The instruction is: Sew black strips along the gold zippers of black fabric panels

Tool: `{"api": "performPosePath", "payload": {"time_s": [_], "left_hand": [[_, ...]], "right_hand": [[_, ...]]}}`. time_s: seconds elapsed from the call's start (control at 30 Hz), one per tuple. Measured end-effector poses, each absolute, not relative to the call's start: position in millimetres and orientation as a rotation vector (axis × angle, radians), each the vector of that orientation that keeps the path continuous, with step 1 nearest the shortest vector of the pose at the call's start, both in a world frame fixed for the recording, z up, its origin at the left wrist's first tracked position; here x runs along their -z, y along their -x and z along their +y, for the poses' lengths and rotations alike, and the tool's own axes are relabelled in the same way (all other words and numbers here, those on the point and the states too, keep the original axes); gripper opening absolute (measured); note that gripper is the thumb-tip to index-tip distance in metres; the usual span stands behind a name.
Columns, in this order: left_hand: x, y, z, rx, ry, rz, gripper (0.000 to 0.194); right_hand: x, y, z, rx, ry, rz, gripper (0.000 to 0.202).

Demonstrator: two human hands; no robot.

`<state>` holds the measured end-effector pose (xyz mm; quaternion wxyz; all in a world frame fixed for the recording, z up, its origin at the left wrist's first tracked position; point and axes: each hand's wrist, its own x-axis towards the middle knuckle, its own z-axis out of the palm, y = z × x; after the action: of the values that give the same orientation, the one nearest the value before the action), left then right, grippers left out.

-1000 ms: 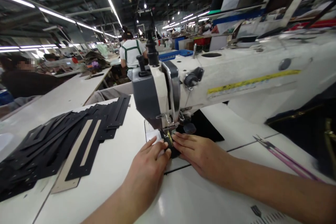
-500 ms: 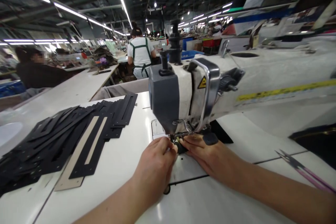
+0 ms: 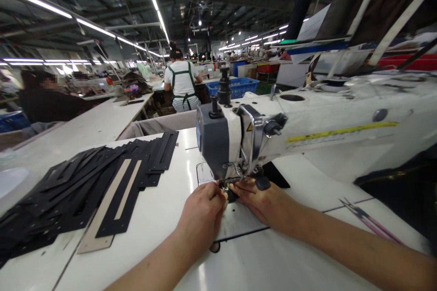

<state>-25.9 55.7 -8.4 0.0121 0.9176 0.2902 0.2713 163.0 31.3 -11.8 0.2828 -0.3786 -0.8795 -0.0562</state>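
Observation:
My left hand [image 3: 202,209] is closed, its thumb and fingertips pinched at the edge of a small black piece [image 3: 232,197] under the needle area of a white and grey sewing machine [image 3: 213,141]. My right hand [image 3: 264,198] is on the other side of the needle, its fingers closed together on the same piece. The fingertips are partly hidden by the machine head. Black flat material [image 3: 277,175] shows behind the right hand; whether it joins the small piece I cannot tell.
Black slotted strips [image 3: 78,182] lie in a spread pile at left, one showing a beige side [image 3: 99,236]. Pink-handled tweezers [image 3: 370,220] lie at right. A blue basket [image 3: 235,87] and a person in a green-strapped apron [image 3: 182,82] are beyond the machine.
The camera view has shifted, so the machine appears lower and slightly farther left. Both hands stay at the needle area, with little visible movement of their own.

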Motion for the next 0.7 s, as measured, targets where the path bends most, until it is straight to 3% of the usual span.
{"api": "performPosePath", "payload": {"time_s": [0.7], "left_hand": [[17.5,25.3,62.3,-0.922,-2.802,0.941,0.015]], "right_hand": [[20.8,-158.8,34.3,0.169,1.11,-2.224,0.02]]}}
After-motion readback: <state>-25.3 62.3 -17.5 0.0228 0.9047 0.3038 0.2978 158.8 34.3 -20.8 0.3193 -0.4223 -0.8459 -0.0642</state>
